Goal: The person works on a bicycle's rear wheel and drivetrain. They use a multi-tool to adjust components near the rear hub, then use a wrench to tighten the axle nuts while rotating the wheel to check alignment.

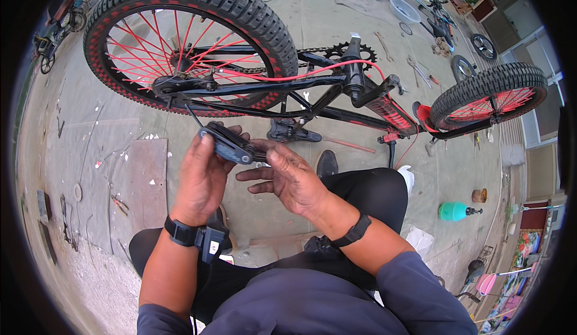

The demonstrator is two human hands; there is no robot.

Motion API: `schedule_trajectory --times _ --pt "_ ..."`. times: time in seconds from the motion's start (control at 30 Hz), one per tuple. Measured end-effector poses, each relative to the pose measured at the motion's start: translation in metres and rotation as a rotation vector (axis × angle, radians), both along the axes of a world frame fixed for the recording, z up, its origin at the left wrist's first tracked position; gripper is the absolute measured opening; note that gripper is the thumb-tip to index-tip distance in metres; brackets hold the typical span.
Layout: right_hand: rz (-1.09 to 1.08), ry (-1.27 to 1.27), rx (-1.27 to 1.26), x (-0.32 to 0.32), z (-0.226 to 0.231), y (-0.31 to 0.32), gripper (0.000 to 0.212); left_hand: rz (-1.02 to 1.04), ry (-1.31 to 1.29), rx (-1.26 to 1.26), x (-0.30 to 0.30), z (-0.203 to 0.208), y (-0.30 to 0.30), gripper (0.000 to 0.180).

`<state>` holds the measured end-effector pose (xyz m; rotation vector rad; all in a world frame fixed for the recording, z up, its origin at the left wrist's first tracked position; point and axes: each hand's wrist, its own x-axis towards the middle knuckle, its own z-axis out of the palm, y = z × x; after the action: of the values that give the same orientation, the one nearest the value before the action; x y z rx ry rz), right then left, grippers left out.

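Observation:
My left hand [201, 172] grips a dark grey folding multi-tool [227, 145], with its thumb along the side. One thin bit of the tool sticks out toward the upper left, near the rear hub. My right hand [294, 175] has its thumb and index finger closed at the tool's right end; the other fingers are loosely spread below. Just beyond both hands, a black bicycle [312, 88] rests upside down, its knobby rear wheel [180, 46] with red spokes at the left. Its front wheel [490, 97] is at the right.
Wrenches [418, 70] lie past the bicycle, near loose wheels [482, 47] and a white basin [404, 10]. Pliers [119, 204] are on the floor at left, beside a flat board [149, 175]. A green spray bottle [455, 211] is at right.

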<state>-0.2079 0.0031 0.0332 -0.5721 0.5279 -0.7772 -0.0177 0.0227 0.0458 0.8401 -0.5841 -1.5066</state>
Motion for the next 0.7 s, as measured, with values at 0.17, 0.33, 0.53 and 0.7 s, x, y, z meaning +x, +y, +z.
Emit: schedule_trajectory --times 0.17,0.33,0.53,0.7 --pt "0.032 0.005 -0.156 -0.014 0.000 -0.010 0.060 0.033 0.132 0.125 0.015 0.008 -0.006 0.053" --pt "-0.021 0.096 -0.116 -0.016 0.000 -0.015 0.057 -0.018 0.183 0.152 0.017 0.008 -0.010 0.054" --pt "-0.038 0.150 -0.080 -0.011 0.001 -0.018 0.054 -0.023 0.249 0.198 0.024 0.004 -0.018 0.056" --pt "-0.028 0.166 -0.080 -0.009 0.000 -0.021 0.054 -0.033 0.264 0.239 0.026 0.006 -0.023 0.059"
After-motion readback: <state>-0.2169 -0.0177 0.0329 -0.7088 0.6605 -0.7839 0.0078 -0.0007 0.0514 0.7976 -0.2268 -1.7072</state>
